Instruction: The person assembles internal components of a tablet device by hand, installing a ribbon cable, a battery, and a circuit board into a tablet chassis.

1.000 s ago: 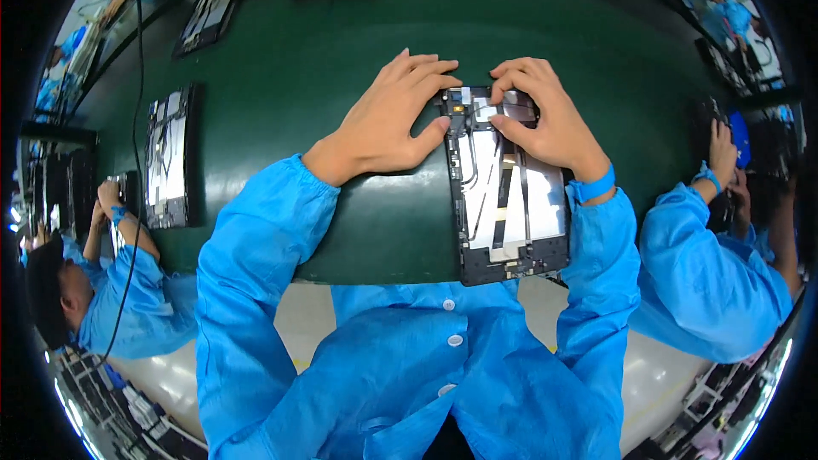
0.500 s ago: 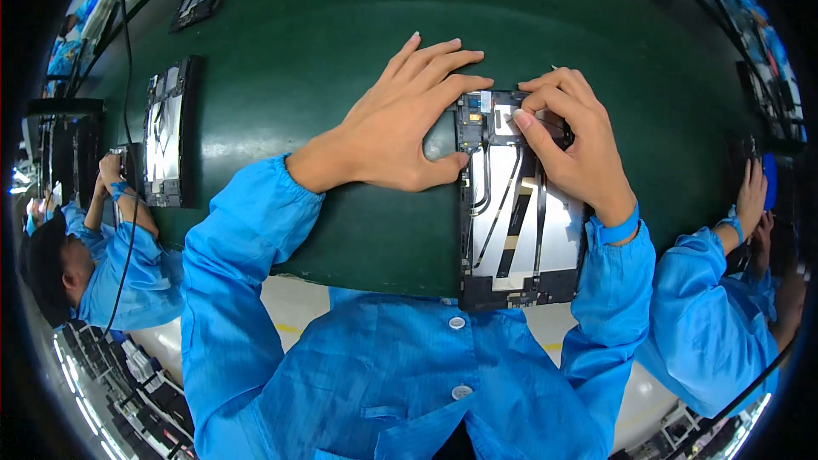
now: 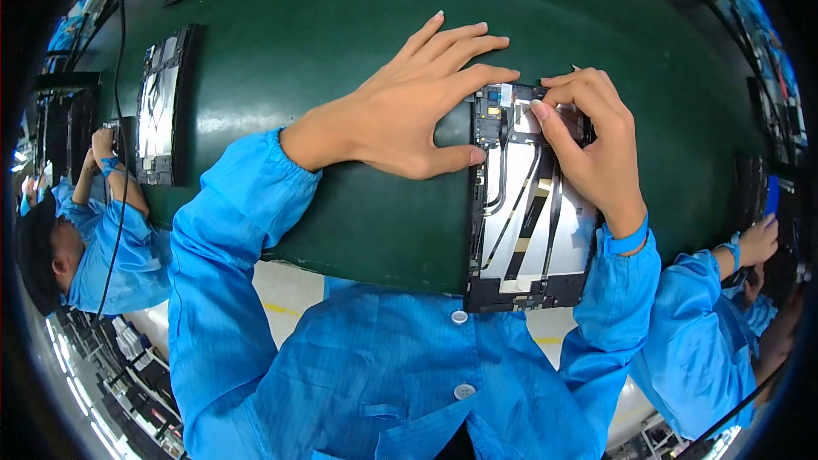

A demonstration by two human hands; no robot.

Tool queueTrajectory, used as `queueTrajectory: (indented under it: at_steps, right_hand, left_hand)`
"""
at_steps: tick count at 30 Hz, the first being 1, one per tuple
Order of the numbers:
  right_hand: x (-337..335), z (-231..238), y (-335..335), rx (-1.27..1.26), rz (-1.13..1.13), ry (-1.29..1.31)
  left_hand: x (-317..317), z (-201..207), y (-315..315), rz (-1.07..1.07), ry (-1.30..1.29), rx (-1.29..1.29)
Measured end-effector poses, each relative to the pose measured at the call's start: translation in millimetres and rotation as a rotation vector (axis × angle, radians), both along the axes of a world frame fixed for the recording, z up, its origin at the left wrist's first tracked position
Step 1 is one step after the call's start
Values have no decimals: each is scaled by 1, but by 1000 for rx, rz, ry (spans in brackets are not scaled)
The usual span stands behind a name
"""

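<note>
Opened black tablet, silver plate and dark cables visible, inside facing up, at the bench's near edge

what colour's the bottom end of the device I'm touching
The bottom end is mostly black; head view shows it best.

A blue smock with gathered cuffs and pale round buttons is worn with a blue right wristband.

The tablet-like device shows a glossy, metal-looking plate and matt, plastic-looking ends, the green surface looks smooth and faintly glossy, and the sleeves creased cloth.
</note>
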State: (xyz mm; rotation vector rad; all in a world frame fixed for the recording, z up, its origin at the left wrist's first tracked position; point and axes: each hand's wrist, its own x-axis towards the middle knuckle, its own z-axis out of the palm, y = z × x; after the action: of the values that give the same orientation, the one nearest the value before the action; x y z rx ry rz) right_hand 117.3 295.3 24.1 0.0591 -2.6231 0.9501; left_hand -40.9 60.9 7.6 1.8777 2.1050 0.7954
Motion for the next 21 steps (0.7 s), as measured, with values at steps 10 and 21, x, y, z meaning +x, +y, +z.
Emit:
queueTrajectory:
  at_steps: [10, 21]
  right_hand:
    - [-7, -8, -6, 41, -139, 13]
    - [14, -6, -1, 62, -193, 46]
  left_hand:
    - [-1, -3, 5, 20, 63, -33]
    - [8, -3, 23, -23, 103, -76]
